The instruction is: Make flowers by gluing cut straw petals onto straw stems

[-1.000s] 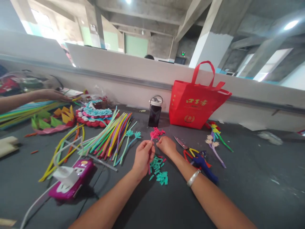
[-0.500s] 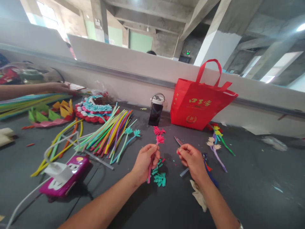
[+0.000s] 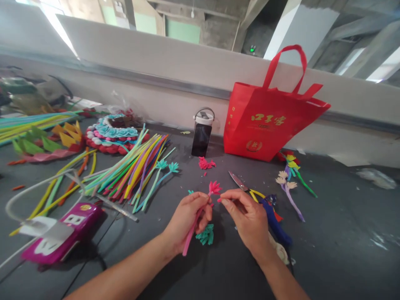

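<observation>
My left hand point(image 3: 190, 214) is closed around the pink stem of a fuzzy pipe-cleaner flower point(image 3: 214, 188), its petals standing above the fingertips. Just right of that bloom, my right hand point(image 3: 248, 218) pinches a small pink pipe-cleaner piece point(image 3: 219, 200). Scissors point(image 3: 239, 181) with pointed blades lie behind my right hand, their handles partly hidden. Teal cut pieces point(image 3: 205, 235) rest on the table beside my left hand. A small heap of deep pink pieces point(image 3: 206, 163) lies farther back.
A red bag point(image 3: 265, 121) and a bottle point(image 3: 201, 137) stand at the back. Left are a pipe-cleaner bundle point(image 3: 134, 171), teal flowers point(image 3: 162, 164), a flower-covered piece point(image 3: 115, 135) and a purple power strip point(image 3: 73, 221) with cable. Finished flowers point(image 3: 286, 181) lie right.
My right hand has moved left from beside the scissors to the pink flower, carrying the small piece. The view has shifted. Another person's arm at the left has left the picture.
</observation>
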The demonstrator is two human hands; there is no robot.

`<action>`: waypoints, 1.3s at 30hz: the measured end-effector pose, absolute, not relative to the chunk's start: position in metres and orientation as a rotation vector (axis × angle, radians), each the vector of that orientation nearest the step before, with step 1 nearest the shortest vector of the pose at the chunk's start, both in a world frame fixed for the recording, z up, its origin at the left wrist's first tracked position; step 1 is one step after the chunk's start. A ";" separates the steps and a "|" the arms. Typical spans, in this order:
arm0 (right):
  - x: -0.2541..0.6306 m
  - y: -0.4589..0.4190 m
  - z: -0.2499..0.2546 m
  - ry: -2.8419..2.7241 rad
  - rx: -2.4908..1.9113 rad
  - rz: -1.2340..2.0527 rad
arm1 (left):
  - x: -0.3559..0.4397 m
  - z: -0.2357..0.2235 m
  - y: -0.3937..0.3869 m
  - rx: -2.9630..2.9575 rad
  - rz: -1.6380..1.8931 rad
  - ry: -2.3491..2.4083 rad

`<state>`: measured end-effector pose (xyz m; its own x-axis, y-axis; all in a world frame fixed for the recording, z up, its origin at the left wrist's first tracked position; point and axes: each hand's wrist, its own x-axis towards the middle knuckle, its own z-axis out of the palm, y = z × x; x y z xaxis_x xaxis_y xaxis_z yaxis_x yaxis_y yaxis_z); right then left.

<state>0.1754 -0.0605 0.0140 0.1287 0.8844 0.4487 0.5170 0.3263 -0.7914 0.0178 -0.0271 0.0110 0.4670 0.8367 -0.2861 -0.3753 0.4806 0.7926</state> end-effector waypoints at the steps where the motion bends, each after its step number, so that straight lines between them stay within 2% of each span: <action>1: 0.174 -0.061 0.014 -1.576 -1.308 0.368 | 0.018 0.011 -0.028 0.722 0.821 0.740; 5: 0.173 -0.060 0.013 -1.641 -1.304 0.166 | 0.020 0.012 -0.031 0.745 0.804 0.737; 13: 0.177 -0.057 0.007 -1.648 -1.370 0.036 | 0.022 0.013 -0.035 0.754 0.783 0.743; 39: 0.176 -0.052 0.004 -1.631 -1.395 -0.031 | 0.023 0.015 -0.036 0.750 0.750 0.730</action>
<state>0.1762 -0.0524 0.0038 0.1081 0.7503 0.6522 0.7748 0.3474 -0.5282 0.0225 -0.0365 0.0148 0.5238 0.7975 -0.2995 -0.3216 0.5107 0.7974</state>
